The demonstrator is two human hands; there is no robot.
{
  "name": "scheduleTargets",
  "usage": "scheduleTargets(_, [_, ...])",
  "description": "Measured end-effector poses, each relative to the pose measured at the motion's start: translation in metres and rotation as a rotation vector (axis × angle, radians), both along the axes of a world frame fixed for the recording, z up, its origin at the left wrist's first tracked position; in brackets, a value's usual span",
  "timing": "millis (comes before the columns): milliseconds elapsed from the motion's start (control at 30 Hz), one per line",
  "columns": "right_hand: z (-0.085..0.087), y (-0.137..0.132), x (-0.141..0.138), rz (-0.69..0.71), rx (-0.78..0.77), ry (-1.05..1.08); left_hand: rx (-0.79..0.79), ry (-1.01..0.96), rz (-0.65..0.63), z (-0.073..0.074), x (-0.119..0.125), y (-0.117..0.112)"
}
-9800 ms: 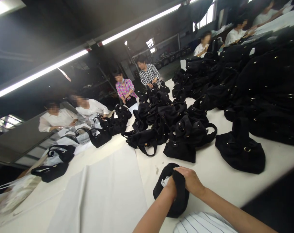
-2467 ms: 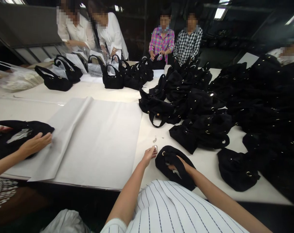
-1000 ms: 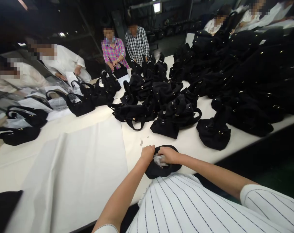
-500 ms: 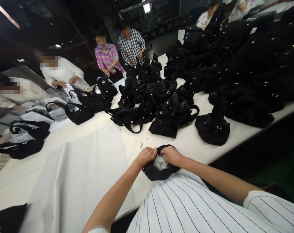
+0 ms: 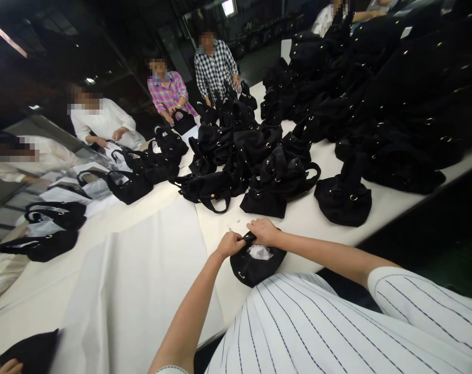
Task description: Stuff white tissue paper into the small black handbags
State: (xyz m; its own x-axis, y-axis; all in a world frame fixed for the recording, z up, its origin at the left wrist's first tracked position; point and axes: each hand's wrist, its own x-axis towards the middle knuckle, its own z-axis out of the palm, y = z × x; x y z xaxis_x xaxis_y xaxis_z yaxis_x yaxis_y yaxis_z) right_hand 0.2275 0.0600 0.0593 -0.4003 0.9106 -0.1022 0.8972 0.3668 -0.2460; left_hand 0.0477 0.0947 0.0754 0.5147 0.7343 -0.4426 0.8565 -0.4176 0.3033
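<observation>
A black handbag rests at the table's near edge, against my striped shirt. Whitish, crumpled stuffing shows in its mouth. My left hand is closed on the bag's far rim at the left. Just right of it, my right hand grips the same rim, with fingers bent over the edge. A gold-coloured ring shows on the bag's near left side. What lies under my fingers is hidden.
Beyond my hands stands a heap of black handbags, with a bigger pile at the right. One bag stands apart. White sheeting covers the table at left. Co-workers stand along the far side; another person's hand holds black fabric at lower left.
My right hand has moved out of the bag's mouth onto its far rim. The bag has turned a little, so its ring now shows. The view has shifted slightly.
</observation>
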Motion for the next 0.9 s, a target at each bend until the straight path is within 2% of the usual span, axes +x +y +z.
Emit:
scheduleTargets(133, [-0.009,0.016,-0.014,0.106,-0.064,-0.01,0.136,0.149,0.068,-0.001,0.006,-0.009])
scheduleTargets(233, [-0.011,0.023,-0.01,0.129,-0.133,-0.008,0.175,0.214,0.113,0.003,0.006,-0.02])
scheduleTargets(400, [-0.012,0.017,0.004,0.056,-0.094,-0.02,0.196,0.223,0.178,0.007,0.005,-0.038])
scheduleTargets(533, [-0.009,0.01,0.009,-0.008,-0.068,0.063,0.092,0.093,0.198,0.008,-0.001,-0.038])
scheduleTargets(733, [-0.004,0.026,0.024,-0.107,-0.322,0.422,-0.033,-0.04,0.139,0.003,-0.021,-0.034])
scheduleTargets(800, [0.001,0.025,0.036,-0.168,-0.429,0.609,-0.064,-0.087,0.184,-0.003,-0.032,-0.036])
scheduleTargets(900, [0.011,0.008,0.06,-0.391,-0.485,0.965,-0.106,-0.171,0.348,-0.015,-0.05,-0.04])
